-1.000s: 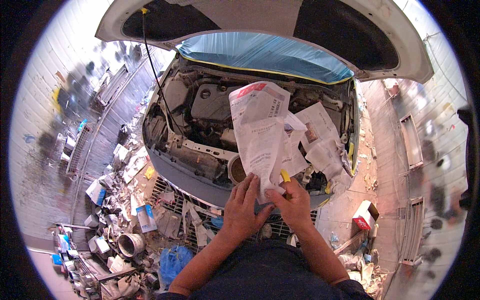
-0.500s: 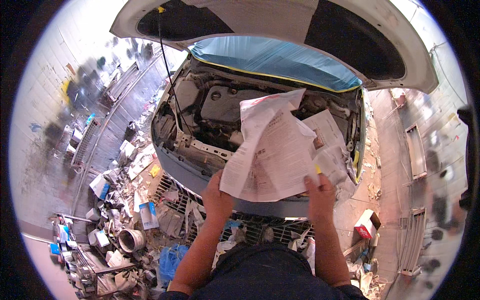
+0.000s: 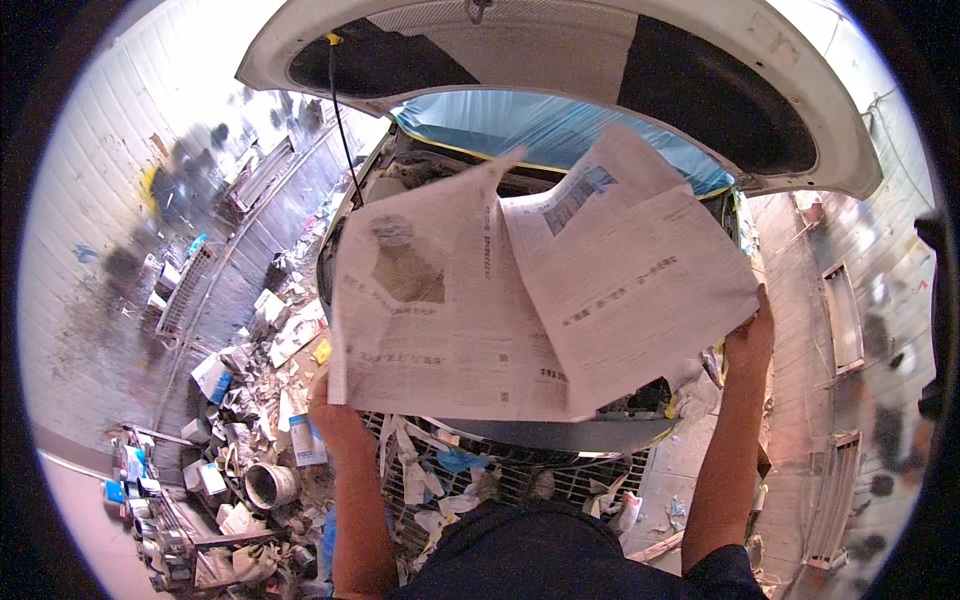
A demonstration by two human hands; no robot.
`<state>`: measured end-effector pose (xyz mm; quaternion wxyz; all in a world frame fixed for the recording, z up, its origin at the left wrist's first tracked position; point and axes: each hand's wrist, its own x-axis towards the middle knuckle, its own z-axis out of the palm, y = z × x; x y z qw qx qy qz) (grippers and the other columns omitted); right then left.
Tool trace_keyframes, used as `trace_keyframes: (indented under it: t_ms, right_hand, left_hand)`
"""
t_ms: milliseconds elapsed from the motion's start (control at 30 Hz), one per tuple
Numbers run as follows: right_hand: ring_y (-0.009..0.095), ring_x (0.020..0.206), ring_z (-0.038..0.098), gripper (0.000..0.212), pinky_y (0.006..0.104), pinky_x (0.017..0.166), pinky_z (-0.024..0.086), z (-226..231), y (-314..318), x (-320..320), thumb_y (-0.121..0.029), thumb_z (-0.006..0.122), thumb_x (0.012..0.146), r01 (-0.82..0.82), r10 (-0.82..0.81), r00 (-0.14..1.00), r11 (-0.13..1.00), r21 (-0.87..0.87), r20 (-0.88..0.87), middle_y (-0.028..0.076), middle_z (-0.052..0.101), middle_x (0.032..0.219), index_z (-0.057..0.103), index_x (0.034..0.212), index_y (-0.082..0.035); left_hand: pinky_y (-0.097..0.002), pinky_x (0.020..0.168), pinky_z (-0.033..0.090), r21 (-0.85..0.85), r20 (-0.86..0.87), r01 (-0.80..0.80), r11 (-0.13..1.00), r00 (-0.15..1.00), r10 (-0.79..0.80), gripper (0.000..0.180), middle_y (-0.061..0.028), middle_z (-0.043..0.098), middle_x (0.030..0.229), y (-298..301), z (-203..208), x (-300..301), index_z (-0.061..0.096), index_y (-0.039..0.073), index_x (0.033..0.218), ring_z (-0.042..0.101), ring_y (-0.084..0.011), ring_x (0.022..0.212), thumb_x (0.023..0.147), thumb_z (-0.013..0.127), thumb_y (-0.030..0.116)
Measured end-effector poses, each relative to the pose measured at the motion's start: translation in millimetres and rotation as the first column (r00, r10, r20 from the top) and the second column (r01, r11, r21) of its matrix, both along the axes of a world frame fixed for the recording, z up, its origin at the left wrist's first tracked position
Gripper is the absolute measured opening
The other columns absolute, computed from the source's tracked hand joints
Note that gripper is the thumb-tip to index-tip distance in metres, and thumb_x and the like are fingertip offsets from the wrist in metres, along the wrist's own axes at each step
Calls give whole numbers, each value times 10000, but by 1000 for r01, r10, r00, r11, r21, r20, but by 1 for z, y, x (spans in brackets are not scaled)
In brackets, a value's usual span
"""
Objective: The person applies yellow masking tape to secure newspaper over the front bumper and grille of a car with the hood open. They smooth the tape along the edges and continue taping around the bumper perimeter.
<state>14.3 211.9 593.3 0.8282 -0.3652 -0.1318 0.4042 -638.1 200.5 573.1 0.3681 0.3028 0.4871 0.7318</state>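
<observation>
A large sheet of newspaper [image 3: 430, 330] is spread wide between my two hands, with a fold running down its middle. My left hand [image 3: 338, 412] grips its lower left corner. At the right edge my right hand [image 3: 752, 322] pinches the paper. The sheet hangs over the front of a car, hiding most of the engine bay. Above it the raised hood [image 3: 560, 60] shows its underside, held by a thin prop rod [image 3: 343, 130]. Blue plastic film [image 3: 470, 122] with a yellow tape edge covers the windshield behind.
Crumpled paper, cans and boxes lie heaped along the left, around a dirty bucket [image 3: 270, 485]. Floor grating [image 3: 510, 500] with scraps on it runs in front of the bumper [image 3: 540, 436]. Paint-stained walls [image 3: 110, 190] stand on both sides.
My hands have moved apart, opening the folded newspaper into a wide sheet. It now covers much more of the engine bay. The view has shifted slightly.
</observation>
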Motion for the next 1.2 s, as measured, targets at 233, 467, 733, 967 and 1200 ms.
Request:
trace_keyframes:
  t_ms: [233, 467, 733, 967, 1200]
  right_hand:
    - [370, 1462, 617, 542, 523, 1273, 477, -59, 0, 161, -360, 420, 1228, -63, 70, 989, 996, -55, 133, 244, 645, 1570, 554, 1560, 46]
    - [405, 1520, 558, 678, 562, 1302, 429, -161, -16, 252, -504, 475, 1194, 187, -229, 964, 945, -269, -132, 222, 561, 1670, 487, 1650, -2]
    - [273, 1037, 735, 434, 413, 919, 611, -301, -45, 316, -248, 659, 1095, 696, 278, 423, 509, -506, 862, 129, 752, 1206, 622, 1475, -41]
    - [182, 779, 681, 333, 390, 716, 587, -353, -89, 266, -258, 644, 1131, 405, -142, 873, 744, -532, 466, 52, 714, 936, 707, 1397, -67]
    - [226, 868, 670, 249, 415, 787, 561, -379, -141, -102, -299, 662, 1140, 320, 348, 518, 768, -554, 781, 102, 703, 985, 725, 1086, -64]
  left_hand:
    - [-425, 917, 647, -161, -369, -291, 943, 904, 216, 345, -128, 773, 1225, -53, -1, -102, 704, -21, 1380, 775, -276, 1085, 1116, 681, 201]
    - [-420, 911, 651, -215, -404, -387, 897, 871, 279, 625, -175, 792, 1268, -138, -18, -171, 705, -62, 1447, 791, -303, 1082, 1105, 704, 461]
    - [-498, 794, 714, -344, -419, -540, 768, 820, 389, 490, -205, 735, 1332, -252, -68, -252, 626, -32, 1494, 785, -373, 1074, 1092, 675, 243]
    - [-458, 891, 685, -478, -163, -551, 684, 821, 548, 446, -180, 698, 1403, -270, -119, -263, 580, -28, 1529, 750, -346, 1169, 1108, 576, 121]
    - [-470, 1033, 643, -356, -141, -322, 877, 947, 290, 386, -156, 728, 1387, -236, -186, -281, 644, -12, 1484, 738, -339, 1235, 1130, 594, 136]
